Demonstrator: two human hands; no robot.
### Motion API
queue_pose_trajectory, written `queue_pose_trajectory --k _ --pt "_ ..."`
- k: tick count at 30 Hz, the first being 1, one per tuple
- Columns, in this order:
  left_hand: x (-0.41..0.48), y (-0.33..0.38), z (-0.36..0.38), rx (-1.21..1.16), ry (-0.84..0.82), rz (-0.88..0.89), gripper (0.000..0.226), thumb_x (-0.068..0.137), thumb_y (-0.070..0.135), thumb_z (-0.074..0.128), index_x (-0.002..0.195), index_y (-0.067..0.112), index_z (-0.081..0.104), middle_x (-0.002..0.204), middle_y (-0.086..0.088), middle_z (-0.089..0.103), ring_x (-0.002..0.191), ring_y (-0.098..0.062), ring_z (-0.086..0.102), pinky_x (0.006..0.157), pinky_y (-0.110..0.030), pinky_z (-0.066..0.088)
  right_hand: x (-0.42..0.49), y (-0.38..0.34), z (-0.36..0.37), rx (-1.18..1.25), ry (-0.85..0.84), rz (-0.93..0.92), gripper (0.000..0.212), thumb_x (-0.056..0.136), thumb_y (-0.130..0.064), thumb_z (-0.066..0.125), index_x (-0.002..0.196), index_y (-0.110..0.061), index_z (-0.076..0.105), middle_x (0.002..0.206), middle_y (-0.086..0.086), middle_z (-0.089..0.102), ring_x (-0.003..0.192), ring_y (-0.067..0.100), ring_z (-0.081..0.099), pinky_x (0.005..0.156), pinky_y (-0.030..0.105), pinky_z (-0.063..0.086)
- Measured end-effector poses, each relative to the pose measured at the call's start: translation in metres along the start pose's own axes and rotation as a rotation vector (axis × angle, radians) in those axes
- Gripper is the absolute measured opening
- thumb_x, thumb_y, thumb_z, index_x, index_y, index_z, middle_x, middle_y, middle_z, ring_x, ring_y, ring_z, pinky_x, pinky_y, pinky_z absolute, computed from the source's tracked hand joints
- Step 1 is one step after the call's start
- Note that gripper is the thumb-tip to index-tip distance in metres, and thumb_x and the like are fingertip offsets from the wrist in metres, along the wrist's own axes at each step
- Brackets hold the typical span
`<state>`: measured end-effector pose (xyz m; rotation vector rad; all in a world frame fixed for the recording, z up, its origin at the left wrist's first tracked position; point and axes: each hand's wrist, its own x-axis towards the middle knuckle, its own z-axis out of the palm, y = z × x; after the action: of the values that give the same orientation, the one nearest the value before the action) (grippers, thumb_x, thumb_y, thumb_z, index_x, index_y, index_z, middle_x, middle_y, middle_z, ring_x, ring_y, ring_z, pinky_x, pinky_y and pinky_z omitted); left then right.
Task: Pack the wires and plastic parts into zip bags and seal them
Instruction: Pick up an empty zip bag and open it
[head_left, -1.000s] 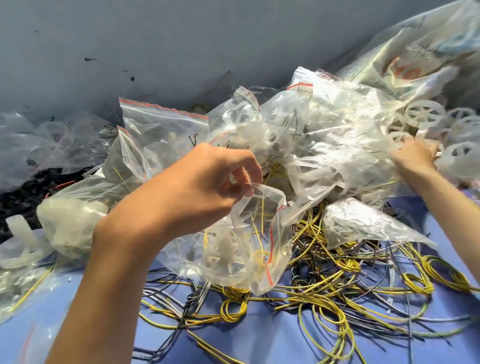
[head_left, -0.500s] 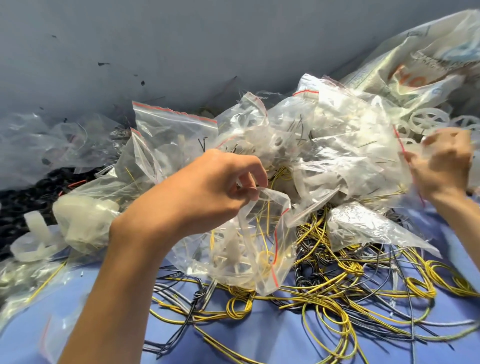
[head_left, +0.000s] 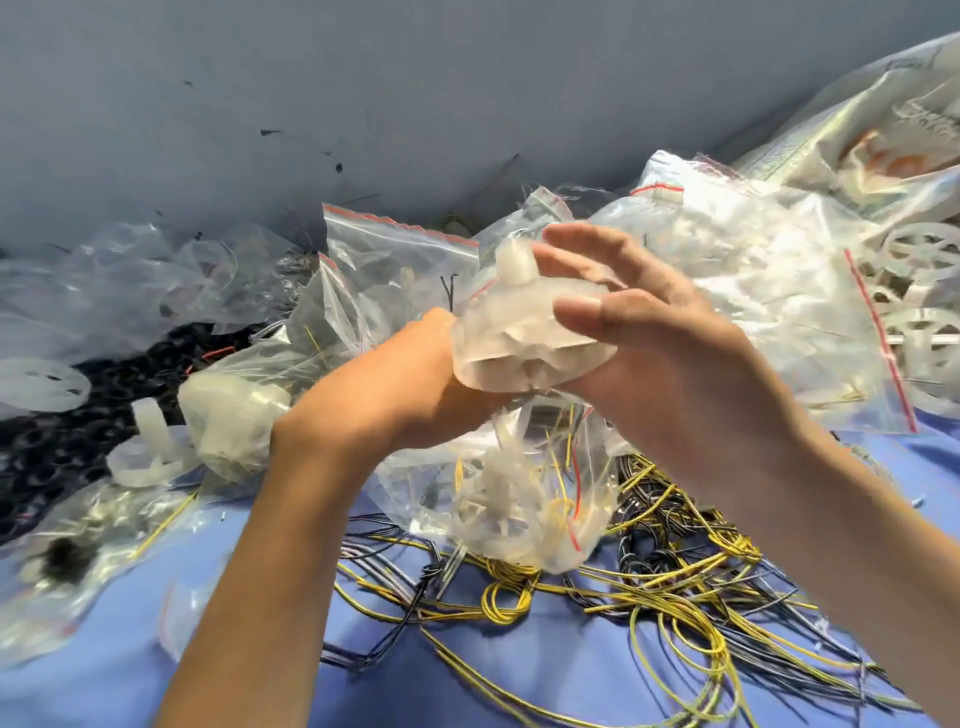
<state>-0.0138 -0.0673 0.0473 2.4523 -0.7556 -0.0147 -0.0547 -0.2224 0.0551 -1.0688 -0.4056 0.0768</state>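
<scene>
Both hands meet above the blue cloth (head_left: 260, 675). The left hand (head_left: 415, 384), fingers hidden, grips the mouth of the zip bag (head_left: 519, 499), which hangs below it already holding wire and plastic. The right hand (head_left: 675, 374) holds a white plastic part (head_left: 519, 332) between thumb and loosely spread fingers, just above that mouth. I'd worry the part snags the rim or slips from that loose hold into the loose wires (head_left: 675, 597).
</scene>
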Motion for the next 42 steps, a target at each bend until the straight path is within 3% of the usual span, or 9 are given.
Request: queue_pose_trajectory --k 5,9,11,13,16,20,25,31,42 --pt "-0.001 -0.011 -0.020 -0.051 0.148 0.060 0.019 0.079 0.024 0.054 0.086 0.009 0.064 0.078 -0.013 0.066 0.074 -0.035 0.061 0.062 -0.048 0.051 0.015 0.000 0.024 0.100 0.016 0.066 0.054 0.060 -0.008 0.062 0.114 -0.014 0.056 0.087 0.004 0.063 0.079 0.020 0.063 0.063 0.030 0.053" --pt "-0.008 -0.015 -0.031 -0.056 0.259 0.069 0.020 0.071 0.022 0.050 0.074 0.005 0.060 0.061 -0.002 0.062 0.052 -0.013 0.053 0.050 -0.026 0.043 0.022 0.009 0.023 0.025 -0.046 0.014 0.049 0.063 -0.006 0.061 0.110 -0.019 0.056 0.114 0.005 0.055 0.084 0.014 0.061 0.066 0.029 0.052" --pt "-0.011 -0.019 -0.033 -0.033 0.268 0.046 0.022 0.072 0.022 0.052 0.076 0.002 0.060 0.064 -0.003 0.062 0.058 -0.018 0.052 0.055 -0.034 0.043 0.025 0.015 0.018 0.056 -0.074 0.055 0.046 0.065 -0.007 0.059 0.109 -0.020 0.057 0.120 0.007 0.051 0.090 0.016 0.060 0.067 0.032 0.053" --pt "-0.012 -0.021 -0.034 -0.034 0.280 0.018 0.013 0.082 0.015 0.060 0.083 0.002 0.061 0.075 -0.009 0.065 0.071 -0.030 0.054 0.064 -0.039 0.045 0.029 0.018 0.012 0.112 -0.082 0.094 0.041 0.068 -0.010 0.057 0.108 -0.021 0.058 0.117 0.009 0.052 0.096 0.019 0.059 0.067 0.033 0.054" --pt "-0.013 -0.024 -0.036 -0.050 0.317 0.001 0.013 0.085 0.007 0.062 0.075 0.015 0.059 0.068 0.002 0.061 0.059 -0.013 0.049 0.053 -0.023 0.040 0.032 0.024 0.004 0.133 -0.108 0.065 0.039 0.071 -0.009 0.055 0.108 -0.019 0.058 0.107 0.006 0.054 0.086 0.016 0.063 0.068 0.031 0.055" --pt "-0.013 -0.025 -0.037 -0.154 0.401 0.004 0.013 0.090 0.020 0.061 0.077 0.018 0.061 0.062 0.010 0.056 0.049 -0.001 0.048 0.048 -0.010 0.037 0.031 0.035 -0.004 -0.321 -0.120 -0.116 0.053 0.066 -0.004 0.070 0.114 -0.022 0.054 0.109 0.000 0.062 0.093 0.014 0.063 0.076 0.029 0.053" --pt "-0.012 -0.025 -0.036 -0.125 0.432 0.010 0.011 0.089 0.023 0.062 0.079 0.020 0.063 0.060 0.010 0.055 0.049 -0.003 0.047 0.050 -0.014 0.037 0.030 0.046 -0.007 -1.033 -0.169 -0.321 0.061 0.063 -0.013 0.087 0.115 -0.014 0.055 0.119 0.005 0.035 0.110 0.010 0.046 0.088 0.015 0.043" --pt "-0.007 -0.025 -0.028 -0.123 0.400 -0.013 0.015 0.089 0.029 0.057 0.078 0.019 0.059 0.063 0.007 0.058 0.053 -0.004 0.048 0.053 -0.012 0.038 0.033 0.039 -0.015 -1.229 -0.347 -0.251 0.046 0.076 -0.032 0.079 0.114 -0.014 0.060 0.125 0.004 0.040 0.115 0.014 0.047 0.099 0.027 0.041" --pt "0.004 -0.023 -0.008 -0.154 0.381 -0.118 0.028 0.085 0.050 0.058 0.075 0.024 0.056 0.052 0.007 0.049 0.050 -0.006 0.043 0.052 -0.024 0.034 0.040 0.044 -0.029 -1.482 -0.600 0.054 0.042 0.098 -0.030 0.047 0.139 -0.021 0.046 0.149 -0.005 0.037 0.134 0.015 0.040 0.106 0.035 0.036"
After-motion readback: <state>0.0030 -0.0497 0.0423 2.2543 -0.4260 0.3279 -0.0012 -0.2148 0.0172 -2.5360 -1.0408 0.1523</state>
